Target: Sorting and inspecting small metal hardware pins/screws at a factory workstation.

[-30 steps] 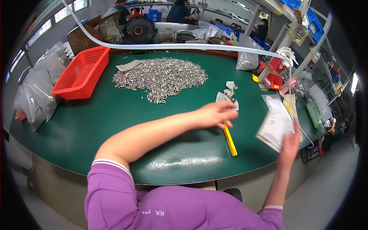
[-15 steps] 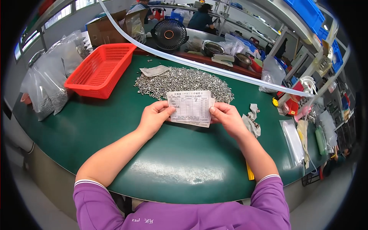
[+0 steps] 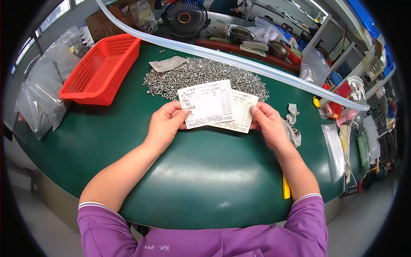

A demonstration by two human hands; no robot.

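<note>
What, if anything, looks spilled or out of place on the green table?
A few metal pieces lie behind the main pile, near the far edge of the table, perhaps strayed. The grey scrap beside the right hand looks crumpled.

Both hands up front, nr. mid view, approx. level, a gap between. L hand (image 3: 165, 124): pinch grip, L thumb (image 3: 180, 116) on near side, tip pointing up & inward; L fingers (image 3: 172, 107) bent behind, partly hidden. R hand (image 3: 272, 126): approx. mirror pose, R thumb (image 3: 259, 115) angled up & toward L, other fingers mostly hidden behind. Wrists approx. in line w/ forearms. L forearm (image 3: 122, 169) bare, runs diag. from lower L, up & inward. R forearm (image 3: 296, 169) bare, same from lower R, but steeper. Elbows bent, out wide of torso (image 3: 201, 243).
</note>
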